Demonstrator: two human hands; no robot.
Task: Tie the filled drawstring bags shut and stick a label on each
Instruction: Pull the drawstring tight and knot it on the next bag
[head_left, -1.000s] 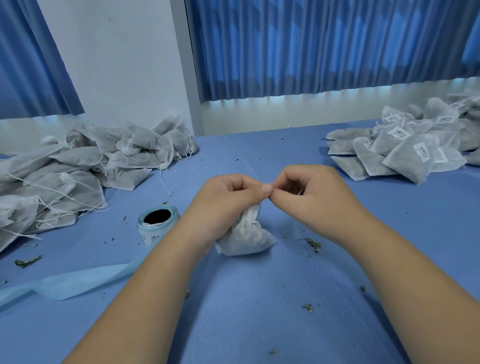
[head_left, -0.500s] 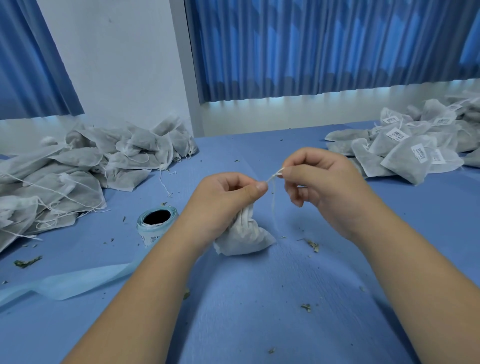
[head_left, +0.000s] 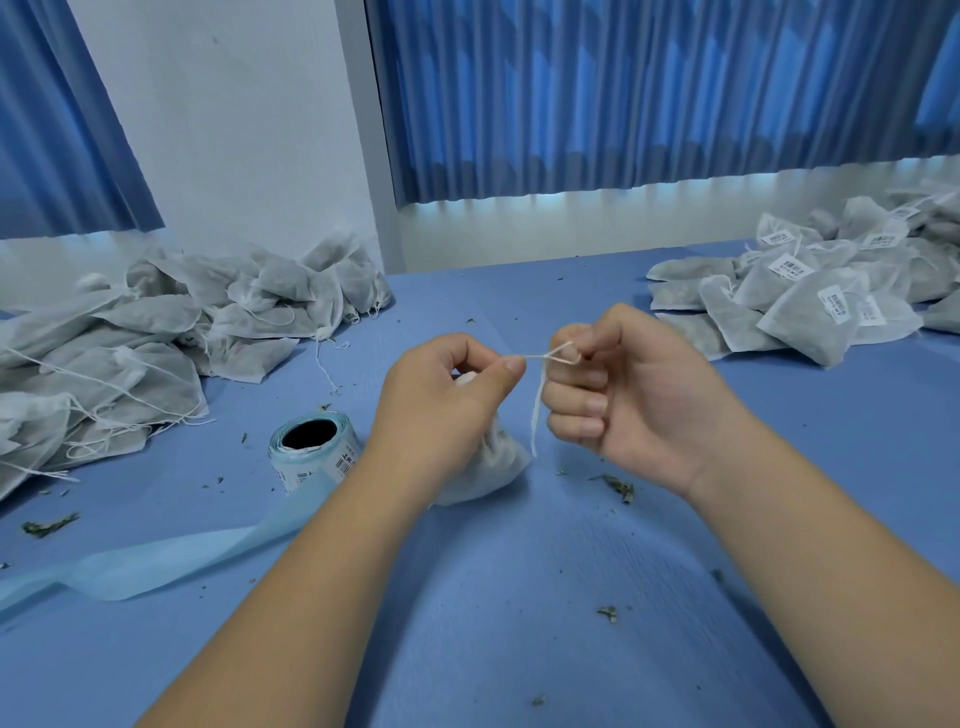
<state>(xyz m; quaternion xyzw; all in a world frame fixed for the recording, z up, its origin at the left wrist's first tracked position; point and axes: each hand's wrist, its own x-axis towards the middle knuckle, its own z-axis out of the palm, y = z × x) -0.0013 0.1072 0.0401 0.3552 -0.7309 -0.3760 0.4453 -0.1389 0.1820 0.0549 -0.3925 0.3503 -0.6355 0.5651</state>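
My left hand (head_left: 441, 415) is held back-up, thumb and forefinger pinching the drawstring (head_left: 536, 410). My right hand (head_left: 628, 405) sits just beside it, palm turned toward me, fingers curled, with the drawstring looped round the forefinger. Both bare forearms enter from below and converge toward the middle.

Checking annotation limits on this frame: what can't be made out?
- Head view: the neck of the drawstring bag is hidden by the left hand gripping it; cinched or not, cannot tell.
- The drawstring loop runs into the curled right hand; any knot is hidden.
- Print on the label roll and the labelled bags: too small.
- The labelled bags and the left bag pile are cut off by frame edges.
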